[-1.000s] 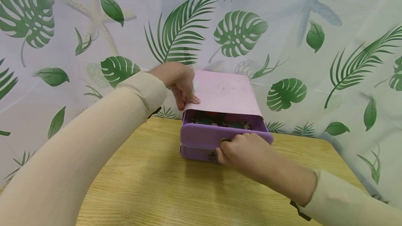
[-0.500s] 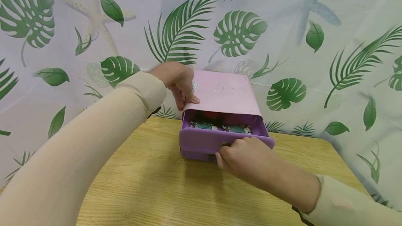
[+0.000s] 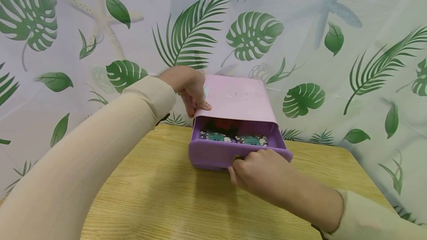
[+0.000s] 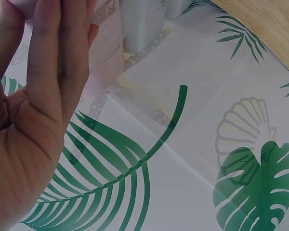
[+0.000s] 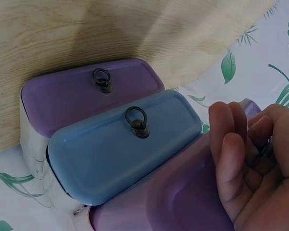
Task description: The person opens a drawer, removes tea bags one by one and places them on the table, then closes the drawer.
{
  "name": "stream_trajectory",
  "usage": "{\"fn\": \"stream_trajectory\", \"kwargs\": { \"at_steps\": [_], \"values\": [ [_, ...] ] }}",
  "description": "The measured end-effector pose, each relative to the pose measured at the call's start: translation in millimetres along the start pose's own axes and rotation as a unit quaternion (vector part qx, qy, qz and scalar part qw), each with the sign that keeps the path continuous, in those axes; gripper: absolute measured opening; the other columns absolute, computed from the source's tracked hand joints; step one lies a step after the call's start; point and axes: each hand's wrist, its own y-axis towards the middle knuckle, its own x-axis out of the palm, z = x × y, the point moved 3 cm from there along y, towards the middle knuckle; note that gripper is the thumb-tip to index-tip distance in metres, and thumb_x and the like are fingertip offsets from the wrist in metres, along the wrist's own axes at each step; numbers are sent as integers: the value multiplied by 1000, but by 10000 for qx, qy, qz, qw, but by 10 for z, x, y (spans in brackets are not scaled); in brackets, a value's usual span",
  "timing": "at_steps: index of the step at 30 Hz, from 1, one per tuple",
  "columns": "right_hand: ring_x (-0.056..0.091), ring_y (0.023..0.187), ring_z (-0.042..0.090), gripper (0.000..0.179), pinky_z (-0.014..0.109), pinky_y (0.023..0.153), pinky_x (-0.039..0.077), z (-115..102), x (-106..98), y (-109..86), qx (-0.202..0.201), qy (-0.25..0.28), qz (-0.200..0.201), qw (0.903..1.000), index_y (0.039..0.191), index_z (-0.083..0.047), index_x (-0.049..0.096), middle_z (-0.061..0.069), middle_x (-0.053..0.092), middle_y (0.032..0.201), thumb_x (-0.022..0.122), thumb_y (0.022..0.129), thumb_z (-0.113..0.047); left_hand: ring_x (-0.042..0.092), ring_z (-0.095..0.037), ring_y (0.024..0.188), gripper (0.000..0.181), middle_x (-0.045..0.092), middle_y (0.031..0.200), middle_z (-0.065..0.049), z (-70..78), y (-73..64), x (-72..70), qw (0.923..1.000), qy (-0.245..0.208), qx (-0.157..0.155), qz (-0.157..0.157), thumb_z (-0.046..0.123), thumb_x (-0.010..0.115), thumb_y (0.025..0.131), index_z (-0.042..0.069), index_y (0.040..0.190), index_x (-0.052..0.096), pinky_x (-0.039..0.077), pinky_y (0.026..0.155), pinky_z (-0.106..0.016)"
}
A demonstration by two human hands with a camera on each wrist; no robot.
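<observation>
A small pink-topped drawer cabinet (image 3: 238,97) stands on the table in the head view. Its top purple drawer (image 3: 213,153) is pulled partway out. Inside lie two teal-labelled packets with a dark and white pattern (image 3: 215,136), and a red item (image 3: 225,123) sits farther back in shadow. My left hand (image 3: 190,90) holds the cabinet's front left corner, thumb on top and fingers down the side. In the left wrist view the fingers (image 4: 45,57) look nearly straight. My right hand (image 3: 261,169) grips the ring pull (image 3: 238,157) of that drawer, its curled fingers hiding part of the ring.
Below, the right wrist view shows a blue drawer (image 5: 120,149) and a purple drawer (image 5: 91,96), both shut, with metal ring pulls. The wooden table (image 3: 160,203) stretches out in front. A leaf-printed cloth (image 3: 310,40) hangs close behind the cabinet.
The top drawer has slid farther out toward me with my right hand on its pull, showing more of the packets. My left hand stays on the cabinet's corner.
</observation>
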Motion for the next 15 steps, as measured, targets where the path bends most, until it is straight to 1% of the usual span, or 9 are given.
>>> {"fn": "stream_trajectory", "kwargs": {
  "at_steps": [6,10,15],
  "values": [
    [26,42,3,41,21,40,27,-22,-8,-17,-5,-52,110,9999,57,-19,39,-12,30,48,66,88,-15,76,-19,90,61,73,110,-18,-14,33,12,9999,91,37,-63,35,70,91,-7,127,47,49,102,-31],
    [26,43,3,41,21,40,27,-26,-8,-28,-11,-27,88,10000,57,-19,39,-12,29,48,66,88,-15,76,-19,89,62,73,109,-18,-14,40,18,9999,70,43,-84,35,71,90,-7,128,46,49,103,-32],
    [26,43,3,41,21,41,27,-29,-16,-31,10,-39,41,10000,57,-19,39,-11,30,48,66,88,-16,76,-18,87,62,73,110,-17,-16,37,11,9999,130,36,-22,36,72,89,-7,127,47,49,102,-31]
  ]
}}
